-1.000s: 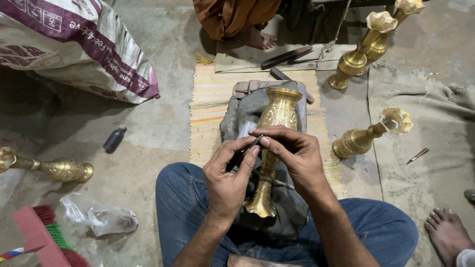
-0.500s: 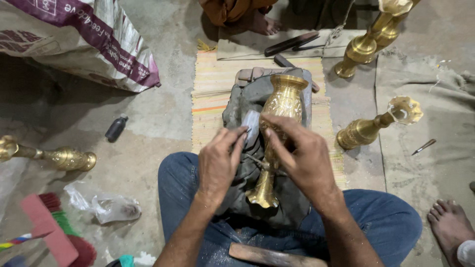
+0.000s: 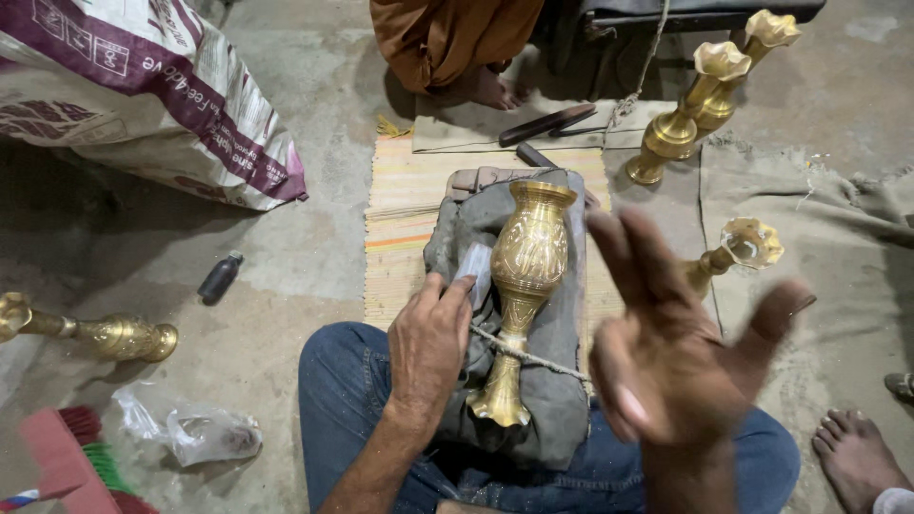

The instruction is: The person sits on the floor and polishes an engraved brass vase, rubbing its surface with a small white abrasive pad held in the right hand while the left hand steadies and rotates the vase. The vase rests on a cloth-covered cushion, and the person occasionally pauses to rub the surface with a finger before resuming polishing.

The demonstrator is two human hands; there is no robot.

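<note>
Head view: an engraved brass vase (image 3: 526,286), waisted with a flared foot, lies on a grey cloth pad (image 3: 562,381) across the person's lap, with a cord (image 3: 533,357) across its stem. Four other brass vases lie or stand on the floor. Left hand (image 3: 428,347) rests beside the vase, fingers (image 3: 457,286) curled on a pale scrap. Right hand (image 3: 676,343), blurred, hovers with fingers spread, holding nothing.

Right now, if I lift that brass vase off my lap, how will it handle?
The brass vase is probably heavy and rigid, being metal. Its polished surface may be slippery. Lying on the grey cloth under a cord, its round body could roll once freed.
</note>
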